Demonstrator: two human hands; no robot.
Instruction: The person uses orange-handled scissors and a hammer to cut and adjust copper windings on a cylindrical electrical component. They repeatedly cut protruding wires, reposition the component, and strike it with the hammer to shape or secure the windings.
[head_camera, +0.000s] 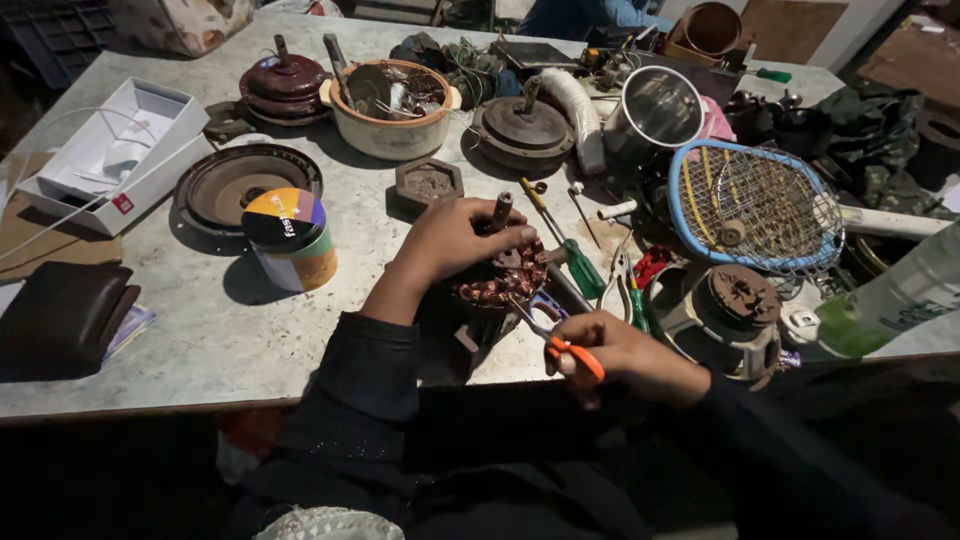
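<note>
A fan motor stator with copper windings and an upright shaft stands at the table's near edge. My left hand rests over its top, fingers curled on it. My right hand grips orange-handled scissors, whose blades point up-left into the windings.
A green-handled screwdriver and pliers lie right of the motor. A colourful round tin, a dark motor cover, a white open box, a cream bowl of parts, a blue-rimmed racket, another motor and a dark wallet crowd the table.
</note>
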